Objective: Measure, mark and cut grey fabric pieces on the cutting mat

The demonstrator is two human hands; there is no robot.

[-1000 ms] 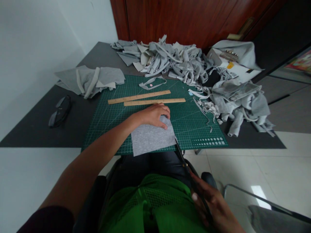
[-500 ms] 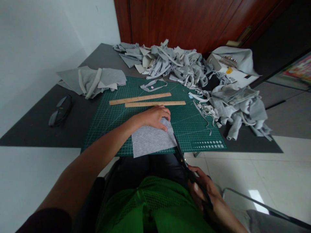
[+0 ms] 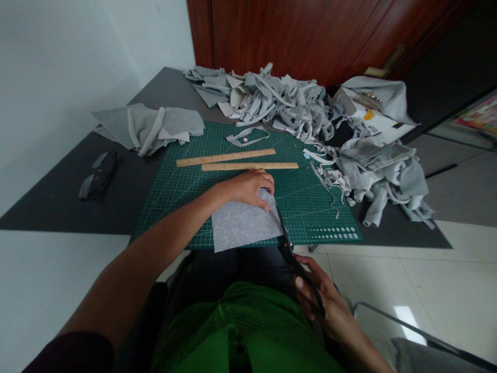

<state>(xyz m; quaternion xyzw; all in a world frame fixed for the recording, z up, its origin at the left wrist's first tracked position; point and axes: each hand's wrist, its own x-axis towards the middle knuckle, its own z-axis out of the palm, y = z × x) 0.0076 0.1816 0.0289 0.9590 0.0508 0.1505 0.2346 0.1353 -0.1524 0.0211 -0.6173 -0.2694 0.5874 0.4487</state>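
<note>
A piece of grey fabric (image 3: pixel 246 223) lies on the green cutting mat (image 3: pixel 163 191), its near edge reaching the mat's front edge. My left hand (image 3: pixel 252 187) bends over the fabric's far right corner, thumb and curled fingers holding it. Black scissors (image 3: pixel 291 254) are in my right hand (image 3: pixel 320 292), below the table edge, with fingers around the handles. Their blades run along the right side of the fabric, pointing away from me. Just beyond my left hand lie two wooden rulers, one straight ruler (image 3: pixel 250 166) and one slightly slanted ruler (image 3: pixel 225 157).
Heaps of grey cloth scraps (image 3: pixel 287 101) line the back, with more folded cloth (image 3: pixel 384 171) at right. A white box (image 3: pixel 373 114) stands behind them. Grey cloth pieces (image 3: pixel 147 127) and eyeglasses (image 3: pixel 99 173) are at left. Thin offcuts (image 3: pixel 328 178) lie on the mat's right side.
My right hand has moved forward and slightly left with the scissors, and their blades lie further along the fabric's right side. My left hand stays on the fabric.
</note>
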